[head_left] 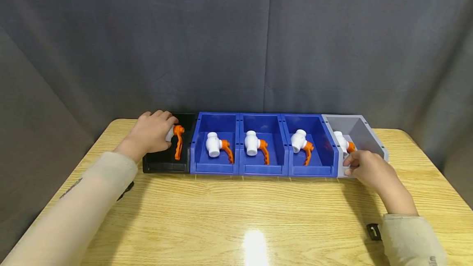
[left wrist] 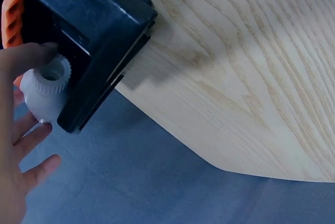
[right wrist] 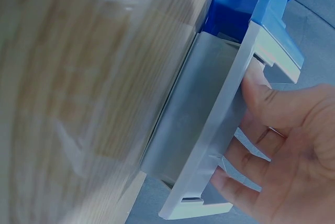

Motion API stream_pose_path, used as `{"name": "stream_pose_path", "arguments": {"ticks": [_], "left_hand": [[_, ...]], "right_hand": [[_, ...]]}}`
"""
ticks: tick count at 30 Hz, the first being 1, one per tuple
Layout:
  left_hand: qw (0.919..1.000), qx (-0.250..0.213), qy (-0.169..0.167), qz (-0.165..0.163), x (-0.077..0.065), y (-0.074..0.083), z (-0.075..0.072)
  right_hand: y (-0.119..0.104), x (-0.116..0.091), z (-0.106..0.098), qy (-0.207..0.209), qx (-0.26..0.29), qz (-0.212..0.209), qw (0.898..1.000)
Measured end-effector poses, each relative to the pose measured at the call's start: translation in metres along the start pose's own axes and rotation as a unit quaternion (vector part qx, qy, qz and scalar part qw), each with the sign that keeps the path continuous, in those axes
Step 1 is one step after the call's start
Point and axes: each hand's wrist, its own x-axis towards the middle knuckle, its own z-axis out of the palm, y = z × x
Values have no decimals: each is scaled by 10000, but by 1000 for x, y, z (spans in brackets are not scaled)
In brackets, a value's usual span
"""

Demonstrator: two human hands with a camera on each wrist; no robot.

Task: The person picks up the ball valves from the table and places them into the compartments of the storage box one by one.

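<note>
At the black bin [head_left: 166,167] on the left, my left hand [head_left: 151,131] grips a white ball valve [left wrist: 48,85] with an orange lever [head_left: 179,143]. In the left wrist view the thumb lies at the ribbed socket end and the other fingers lie along the far side of the body. My right hand [head_left: 371,169] reaches into the grey bin [head_left: 375,138] at the right end. Another white ball valve [head_left: 340,139] lies there, its orange lever partly behind the fingers. In the right wrist view the front wall hides the fingertips, so I cannot tell whether they hold it.
Three blue bins [head_left: 216,169] stand in a row between the black and grey ones, each with a white ball valve [head_left: 252,143] and orange lever. The wooden table [head_left: 221,212] runs in front. A grey curtain [head_left: 236,44] hangs behind. A small black item [head_left: 374,231] lies near the right sleeve.
</note>
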Motion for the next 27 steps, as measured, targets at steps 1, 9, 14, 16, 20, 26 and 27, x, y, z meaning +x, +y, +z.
{"name": "stream_pose_path", "arguments": {"ticks": [1,9,14,16,20,26,27], "left_hand": [[10000,44,-15,-1,1,2,0],[9992,362,-108,122,11,13,5],[9983,497,-312,58,15,18,9],[9981,497,-372,39,17,20,11],[9977,522,-437,73,18,22,17],[9969,532,-588,21,20,25,21],[9967,525,-618,4,20,25,21]], "right_hand": [[0,0,0,-6,0,7,10000],[1,0,-1,-31,9,39,10000],[1,1,0,31,2,-30,10000],[1,1,0,63,-2,-65,10000],[1,0,0,83,12,-76,9999],[2,0,0,73,-9,-57,10000],[2,1,1,69,-15,-55,10000]]}}
